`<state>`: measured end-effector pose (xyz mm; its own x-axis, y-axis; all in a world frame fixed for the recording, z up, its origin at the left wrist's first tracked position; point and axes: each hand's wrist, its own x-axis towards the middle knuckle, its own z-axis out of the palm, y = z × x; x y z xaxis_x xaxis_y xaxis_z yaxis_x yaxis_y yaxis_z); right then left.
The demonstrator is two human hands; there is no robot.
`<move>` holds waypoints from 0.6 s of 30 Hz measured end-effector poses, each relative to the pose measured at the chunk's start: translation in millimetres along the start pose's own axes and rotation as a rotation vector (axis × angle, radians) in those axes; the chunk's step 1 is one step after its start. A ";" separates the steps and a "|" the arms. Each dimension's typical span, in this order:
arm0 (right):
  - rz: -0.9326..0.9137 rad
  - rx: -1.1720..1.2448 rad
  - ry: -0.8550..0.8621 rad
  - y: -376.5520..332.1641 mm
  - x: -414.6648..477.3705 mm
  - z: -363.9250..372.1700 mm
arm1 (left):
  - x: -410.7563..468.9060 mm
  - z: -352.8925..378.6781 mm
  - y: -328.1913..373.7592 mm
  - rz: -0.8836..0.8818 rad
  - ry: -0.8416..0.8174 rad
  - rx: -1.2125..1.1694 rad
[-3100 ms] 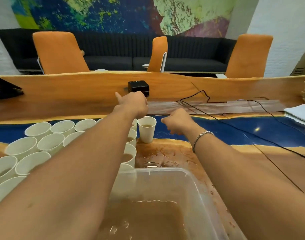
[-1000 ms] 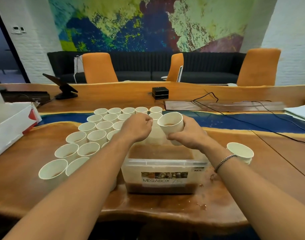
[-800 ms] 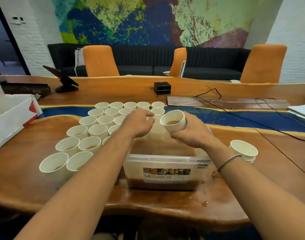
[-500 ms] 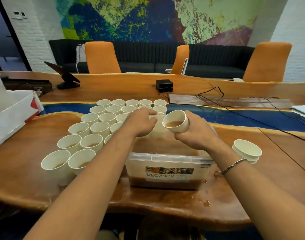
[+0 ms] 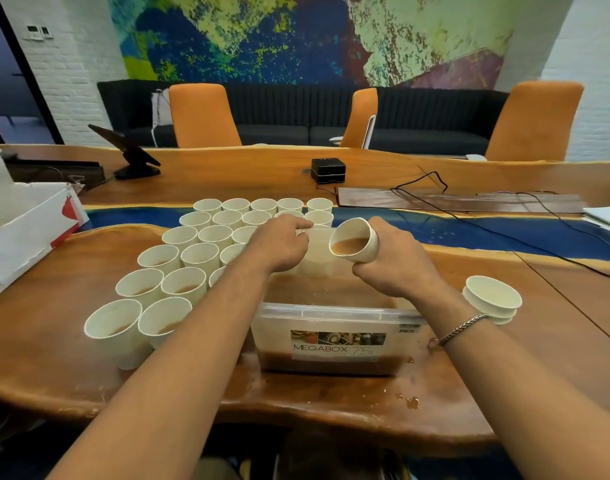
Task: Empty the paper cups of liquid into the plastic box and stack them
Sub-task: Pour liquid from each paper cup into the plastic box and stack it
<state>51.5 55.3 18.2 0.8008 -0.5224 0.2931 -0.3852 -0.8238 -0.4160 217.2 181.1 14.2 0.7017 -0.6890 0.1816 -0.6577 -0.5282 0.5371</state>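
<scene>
Right hand (image 5: 397,271) grasps a cup (image 5: 364,249), tilted over the box (image 5: 334,311) beneath so I can pour; left hand (image 5: 279,242) beside it is at the box's far rim, grasp not discernible.

White paper cup (image 5: 353,241) of brown liquid tilted above clear plastic box (image 5: 331,311) part-filled with brown liquid, upright cups (image 5: 200,252) clustered left, short empty stack (image 5: 492,299) right

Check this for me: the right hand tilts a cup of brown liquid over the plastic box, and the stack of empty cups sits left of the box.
Not quite. The head view shows the stack of empty cups right of the plastic box, not left. The rest holds: the right hand tilts a cup of brown liquid over the box.
</scene>
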 end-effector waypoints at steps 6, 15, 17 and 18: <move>0.011 -0.008 0.000 -1.3 1.4 -1.0 | -1.0 -1.1 2.4 -0.004 -0.008 0.018; 0.007 -0.063 0.010 -3.1 1.0 -1.7 | -1.6 -0.9 2.4 -0.004 -0.010 0.020; 0.010 -0.074 0.011 -3.4 0.4 -2.3 | -1.7 -0.9 2.6 -0.001 -0.008 0.018; 0.012 -0.082 0.012 -3.4 0.0 -2.5 | -1.8 -0.8 2.6 0.001 -0.007 0.015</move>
<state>51.7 57.6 21.8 0.7907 -0.5344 0.2987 -0.4315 -0.8325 -0.3474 214.5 181.4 16.0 0.6993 -0.6927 0.1765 -0.6622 -0.5348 0.5248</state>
